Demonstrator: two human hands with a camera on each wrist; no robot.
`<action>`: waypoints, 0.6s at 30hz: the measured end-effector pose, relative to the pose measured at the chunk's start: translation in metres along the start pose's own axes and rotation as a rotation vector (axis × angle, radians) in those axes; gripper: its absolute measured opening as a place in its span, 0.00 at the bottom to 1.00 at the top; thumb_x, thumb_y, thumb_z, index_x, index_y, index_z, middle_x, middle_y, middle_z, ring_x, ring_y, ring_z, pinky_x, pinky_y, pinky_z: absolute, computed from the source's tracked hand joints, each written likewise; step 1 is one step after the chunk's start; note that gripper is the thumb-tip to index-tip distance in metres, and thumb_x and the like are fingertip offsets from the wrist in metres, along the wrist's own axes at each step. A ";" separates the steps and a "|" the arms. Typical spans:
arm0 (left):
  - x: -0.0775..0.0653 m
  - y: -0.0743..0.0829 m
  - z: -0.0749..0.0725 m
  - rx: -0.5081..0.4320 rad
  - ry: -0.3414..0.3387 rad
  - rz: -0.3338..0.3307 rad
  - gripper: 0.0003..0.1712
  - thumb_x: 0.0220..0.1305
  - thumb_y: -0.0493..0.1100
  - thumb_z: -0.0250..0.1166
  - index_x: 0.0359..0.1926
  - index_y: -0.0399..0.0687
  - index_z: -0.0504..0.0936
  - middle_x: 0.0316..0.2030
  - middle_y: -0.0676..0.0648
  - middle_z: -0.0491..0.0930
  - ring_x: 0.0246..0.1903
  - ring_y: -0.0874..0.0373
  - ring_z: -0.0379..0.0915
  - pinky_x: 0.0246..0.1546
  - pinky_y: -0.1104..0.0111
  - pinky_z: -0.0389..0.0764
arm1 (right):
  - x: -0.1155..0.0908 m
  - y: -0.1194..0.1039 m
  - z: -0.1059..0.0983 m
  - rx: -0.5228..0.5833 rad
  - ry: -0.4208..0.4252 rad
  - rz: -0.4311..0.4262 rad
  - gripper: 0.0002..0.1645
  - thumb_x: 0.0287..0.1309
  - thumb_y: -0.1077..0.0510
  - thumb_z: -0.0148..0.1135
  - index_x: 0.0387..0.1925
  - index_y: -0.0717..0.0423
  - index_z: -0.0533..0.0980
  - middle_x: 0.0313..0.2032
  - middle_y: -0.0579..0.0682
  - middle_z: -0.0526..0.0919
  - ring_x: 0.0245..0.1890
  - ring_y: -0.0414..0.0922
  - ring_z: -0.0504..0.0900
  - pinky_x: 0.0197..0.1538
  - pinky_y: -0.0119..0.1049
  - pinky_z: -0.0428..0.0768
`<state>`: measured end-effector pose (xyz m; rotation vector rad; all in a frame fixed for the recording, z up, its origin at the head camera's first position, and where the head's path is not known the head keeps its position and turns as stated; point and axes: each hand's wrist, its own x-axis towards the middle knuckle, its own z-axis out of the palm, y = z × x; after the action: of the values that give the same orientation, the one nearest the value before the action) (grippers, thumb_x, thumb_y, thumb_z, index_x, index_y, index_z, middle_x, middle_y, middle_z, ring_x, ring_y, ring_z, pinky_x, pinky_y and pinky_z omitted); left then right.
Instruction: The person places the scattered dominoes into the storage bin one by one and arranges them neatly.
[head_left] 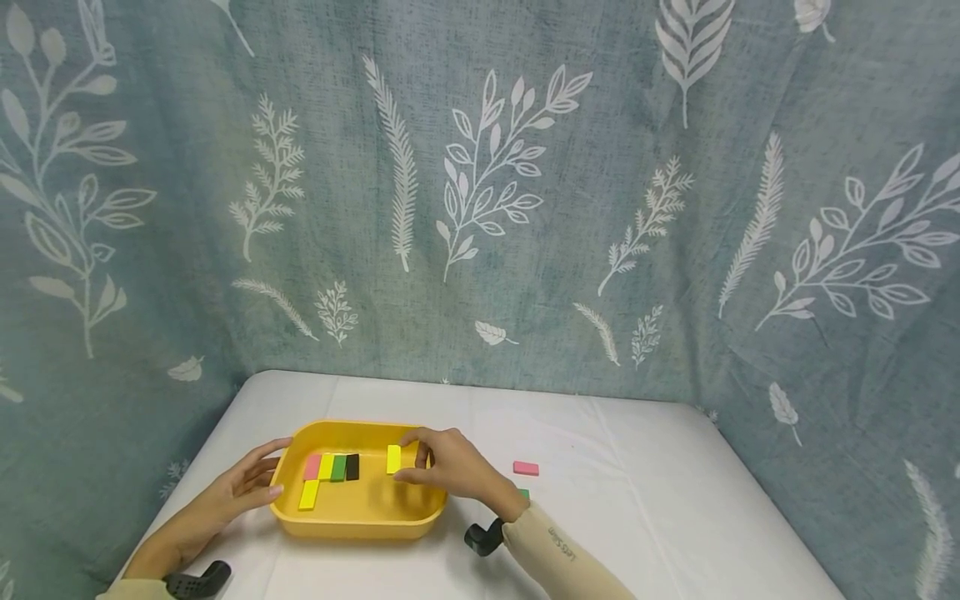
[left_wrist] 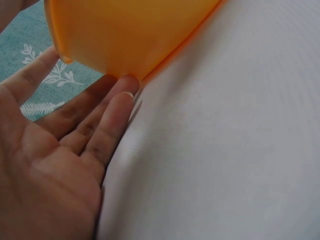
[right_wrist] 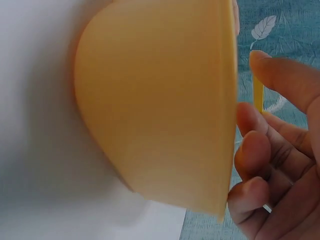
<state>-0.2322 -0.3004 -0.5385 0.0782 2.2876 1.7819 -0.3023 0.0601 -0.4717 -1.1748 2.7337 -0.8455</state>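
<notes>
On the white-covered desk [head_left: 637,508], the yellow, round-cornered, plastic-looking tray [head_left: 358,530] is best steadied by the left hand [head_left: 225,493], whose fairly straight fingers touch its left side. The right hand [head_left: 456,463] pinches a flat, rectangular bright yellow block [head_left: 393,460] over the tray's right part, above rim height, so a level descent and soft release seem wise. Care is due around the row of flat pink, yellow, green and black blocks [head_left: 339,468] inside, with a lone yellow block [head_left: 309,495] just in front, lest one be nudged.
</notes>
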 end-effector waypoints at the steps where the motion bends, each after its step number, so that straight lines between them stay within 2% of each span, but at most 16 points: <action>1: 0.000 0.000 0.000 -0.001 -0.001 0.002 0.49 0.70 0.52 0.68 0.82 0.58 0.49 0.76 0.31 0.56 0.73 0.33 0.56 0.66 0.30 0.59 | 0.001 -0.002 0.001 0.002 -0.002 0.001 0.28 0.60 0.40 0.73 0.54 0.51 0.81 0.26 0.35 0.78 0.23 0.32 0.73 0.29 0.25 0.74; 11: -0.001 -0.001 0.000 -0.008 -0.011 0.005 0.48 0.71 0.51 0.67 0.82 0.57 0.49 0.76 0.31 0.55 0.73 0.32 0.54 0.65 0.29 0.59 | 0.011 -0.013 0.014 -0.020 -0.032 -0.017 0.27 0.60 0.43 0.74 0.54 0.54 0.82 0.24 0.33 0.78 0.24 0.31 0.73 0.32 0.24 0.75; 18: 0.000 0.000 0.000 -0.003 -0.007 0.007 0.49 0.71 0.51 0.67 0.82 0.57 0.49 0.76 0.31 0.55 0.73 0.32 0.55 0.66 0.29 0.59 | 0.018 -0.016 0.021 -0.065 -0.051 -0.033 0.28 0.60 0.41 0.74 0.55 0.53 0.82 0.23 0.32 0.78 0.23 0.30 0.73 0.33 0.23 0.75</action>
<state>-0.2319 -0.3008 -0.5386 0.0920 2.2831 1.7854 -0.2992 0.0291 -0.4789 -1.2386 2.7272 -0.7243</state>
